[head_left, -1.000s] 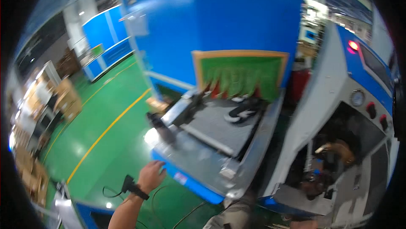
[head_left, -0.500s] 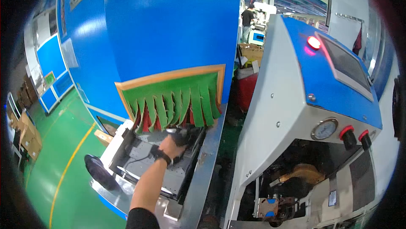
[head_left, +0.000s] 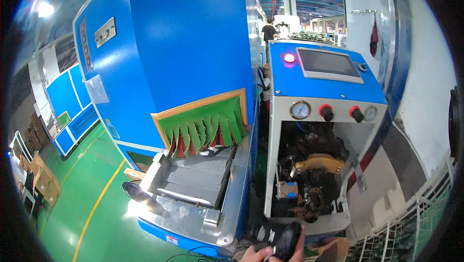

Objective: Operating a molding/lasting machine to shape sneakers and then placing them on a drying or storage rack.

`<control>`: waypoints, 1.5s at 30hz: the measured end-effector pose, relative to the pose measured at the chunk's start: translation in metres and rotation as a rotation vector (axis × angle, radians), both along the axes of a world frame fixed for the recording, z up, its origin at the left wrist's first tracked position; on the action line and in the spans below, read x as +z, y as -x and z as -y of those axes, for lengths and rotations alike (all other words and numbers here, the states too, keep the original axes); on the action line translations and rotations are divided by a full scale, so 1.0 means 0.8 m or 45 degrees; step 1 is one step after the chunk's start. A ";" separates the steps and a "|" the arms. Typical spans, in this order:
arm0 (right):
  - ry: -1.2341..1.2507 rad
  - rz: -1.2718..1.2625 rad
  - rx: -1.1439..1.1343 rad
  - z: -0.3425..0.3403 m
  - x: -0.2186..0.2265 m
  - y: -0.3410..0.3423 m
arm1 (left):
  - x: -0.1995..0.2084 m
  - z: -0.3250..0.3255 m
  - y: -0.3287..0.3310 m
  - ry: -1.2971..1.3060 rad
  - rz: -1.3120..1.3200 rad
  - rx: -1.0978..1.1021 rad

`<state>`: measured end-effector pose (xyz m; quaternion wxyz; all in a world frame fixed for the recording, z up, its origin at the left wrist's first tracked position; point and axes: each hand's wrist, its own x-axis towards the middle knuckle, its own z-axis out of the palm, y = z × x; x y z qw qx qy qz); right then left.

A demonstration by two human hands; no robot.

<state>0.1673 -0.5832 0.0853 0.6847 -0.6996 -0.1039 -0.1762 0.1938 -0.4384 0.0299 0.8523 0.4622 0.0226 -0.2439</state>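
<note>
At the lower edge, both my hands are closed around a black shoe [head_left: 289, 239]. My left hand [head_left: 257, 254] pinches its near left side, and my right hand [head_left: 298, 249] wraps its right side. Part of the shoe is hidden by the fingers. Just left of it is another dark piece with a white mark [head_left: 270, 236]; I cannot tell what it is. Farther off, a dark item with a pale edge [head_left: 209, 152] lies on the grey conveyor [head_left: 193, 180], partly under the green strip curtain [head_left: 203, 129] of a tall blue machine [head_left: 193, 35].
On the right stands a blue and white machine [head_left: 328, 90] with a screen, a lit red button, gauges and knobs above an open bay. A white wire rack [head_left: 386, 238] is at the lower right. A round black lamp head [head_left: 135, 192] juts out beside the conveyor.
The arm that reached over the conveyor with a dark item has drawn back. That item now sits at the curtain, and both hands hold a shoe lower right. The view has turned right.
</note>
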 end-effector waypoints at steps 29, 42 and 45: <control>1.416 -0.692 -0.242 0.201 0.184 -0.190 | -0.013 0.058 -0.038 -0.487 0.249 -0.431; 1.377 -0.411 -0.573 0.181 0.075 -0.101 | -0.008 0.058 -0.055 -0.645 0.406 -0.384; 1.125 -0.100 -0.438 0.196 0.028 -0.052 | -0.023 0.078 -0.060 -0.764 0.115 -0.581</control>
